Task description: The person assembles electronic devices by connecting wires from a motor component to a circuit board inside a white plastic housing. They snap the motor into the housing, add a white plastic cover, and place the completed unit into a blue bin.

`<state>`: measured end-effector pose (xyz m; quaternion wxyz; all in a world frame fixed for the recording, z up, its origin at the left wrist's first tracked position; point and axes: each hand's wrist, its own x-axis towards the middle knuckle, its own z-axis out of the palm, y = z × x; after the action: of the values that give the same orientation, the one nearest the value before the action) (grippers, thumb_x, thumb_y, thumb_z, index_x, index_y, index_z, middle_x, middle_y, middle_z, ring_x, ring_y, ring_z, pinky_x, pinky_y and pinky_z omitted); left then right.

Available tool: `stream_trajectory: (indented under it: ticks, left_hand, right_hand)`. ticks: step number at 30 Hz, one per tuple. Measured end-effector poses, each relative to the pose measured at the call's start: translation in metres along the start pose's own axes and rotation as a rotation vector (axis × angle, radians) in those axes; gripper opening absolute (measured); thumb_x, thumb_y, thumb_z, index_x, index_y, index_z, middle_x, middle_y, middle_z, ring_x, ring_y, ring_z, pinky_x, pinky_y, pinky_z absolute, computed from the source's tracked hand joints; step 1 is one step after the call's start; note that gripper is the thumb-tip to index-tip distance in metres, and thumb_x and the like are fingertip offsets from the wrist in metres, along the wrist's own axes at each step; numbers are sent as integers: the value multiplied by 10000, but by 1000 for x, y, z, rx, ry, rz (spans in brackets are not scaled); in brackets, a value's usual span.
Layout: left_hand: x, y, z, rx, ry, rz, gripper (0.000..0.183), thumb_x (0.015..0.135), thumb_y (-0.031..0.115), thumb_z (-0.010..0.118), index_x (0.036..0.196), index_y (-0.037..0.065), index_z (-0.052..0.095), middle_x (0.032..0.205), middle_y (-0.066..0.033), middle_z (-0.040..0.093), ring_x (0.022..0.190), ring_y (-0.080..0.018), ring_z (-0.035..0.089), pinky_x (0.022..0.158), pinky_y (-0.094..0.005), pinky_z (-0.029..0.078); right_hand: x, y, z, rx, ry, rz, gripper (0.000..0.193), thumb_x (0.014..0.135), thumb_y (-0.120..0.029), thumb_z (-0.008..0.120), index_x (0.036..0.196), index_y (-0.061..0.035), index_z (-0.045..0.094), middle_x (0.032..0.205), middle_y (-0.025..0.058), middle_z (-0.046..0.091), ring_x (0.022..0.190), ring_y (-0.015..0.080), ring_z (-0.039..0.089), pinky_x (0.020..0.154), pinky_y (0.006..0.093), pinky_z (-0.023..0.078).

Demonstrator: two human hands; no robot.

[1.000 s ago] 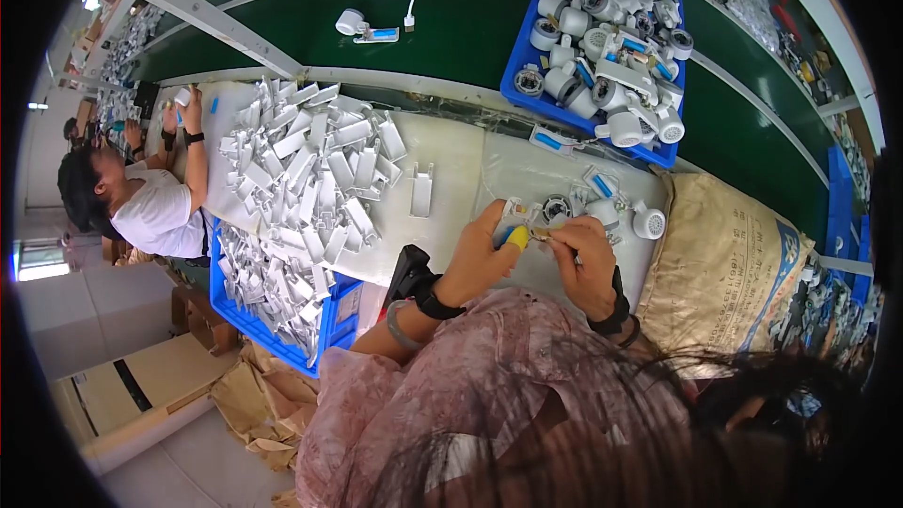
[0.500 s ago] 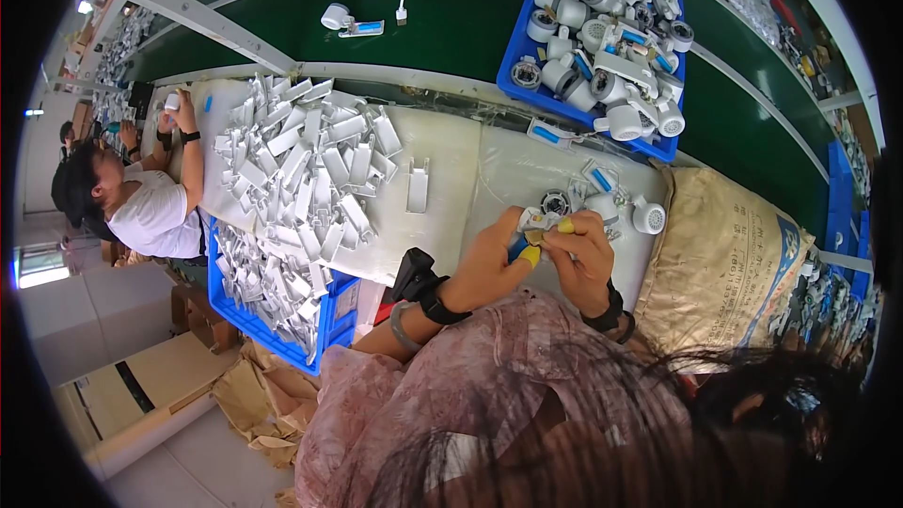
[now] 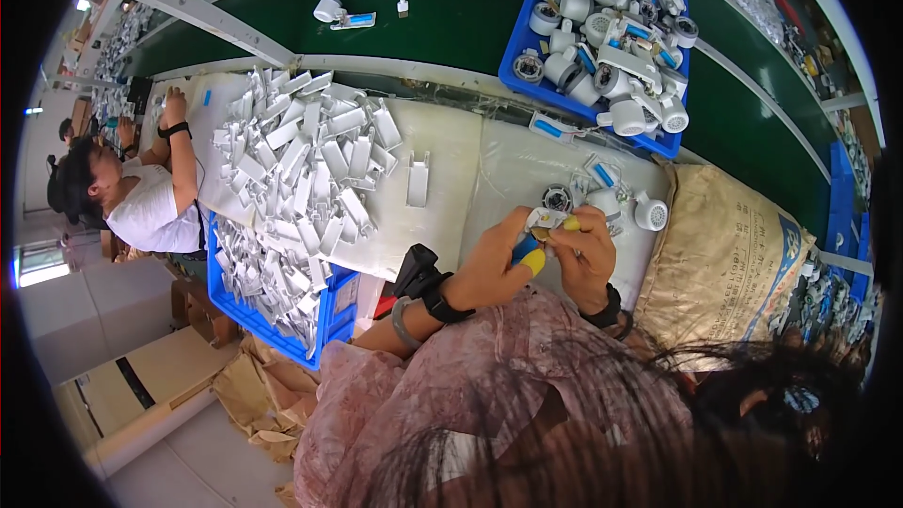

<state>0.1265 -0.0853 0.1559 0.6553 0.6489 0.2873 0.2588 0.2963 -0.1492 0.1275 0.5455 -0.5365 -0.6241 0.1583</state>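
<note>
Both hands meet over the near right of the padded bench. My left hand (image 3: 501,252) is closed on a small white plastic part (image 3: 543,217); something blue shows beneath it. My right hand (image 3: 585,249) pinches at the same part from the other side. Yellow coverings show on some fingertips. Exactly what lies between the fingertips is too small to make out. Just beyond the hands is a round dark-centred piece (image 3: 557,198). To its right lie a blue cylindrical cell (image 3: 600,172) with wires and a white round fan head (image 3: 650,214).
White channel-shaped covers (image 3: 301,146) are heaped at left, above a blue crate (image 3: 334,320) of more. Another blue crate (image 3: 515,71) holds white fan assemblies on the green conveyor (image 3: 451,14). A brown sack (image 3: 701,254) stands at right. A co-worker (image 3: 155,202) works at far left.
My hands stay together at nearly the same place, with the fingers shifting slightly around the white plastic part. At far left, the co-worker's raised hand has changed position.
</note>
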Motion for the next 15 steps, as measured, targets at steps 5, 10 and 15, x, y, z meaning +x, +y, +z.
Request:
stream_trajectory:
  ticks: [5, 10, 15]
  left_hand:
    - [1, -10, 7, 20, 58, 129, 313, 837, 90, 550, 1129, 18, 463, 877, -178, 566, 752, -341, 564, 673, -361, 454]
    - [-1, -13, 11, 60, 85, 68, 253, 913, 117, 514, 1143, 24, 469, 968, -214, 594, 896, -431, 580, 736, -414, 469]
    - [-2, -12, 10, 88, 79, 52, 257, 902, 90, 503, 1148, 24, 469, 971, -227, 597, 912, -438, 577, 748, -423, 470]
  right_hand:
    - [-2, 0, -1, 8, -25, 33, 256, 712, 16, 758, 932, -96, 692, 886, 76, 576, 902, 297, 537, 848, 400, 438]
    - [-2, -3, -1, 14, -13, 37, 240, 714, 13, 751, 923, -91, 693, 877, 73, 575, 894, 297, 536, 865, 402, 430]
    - [3, -4, -6, 2, -58, 35, 245, 708, 19, 746, 920, -93, 695, 860, 61, 572, 866, 272, 534, 900, 409, 415]
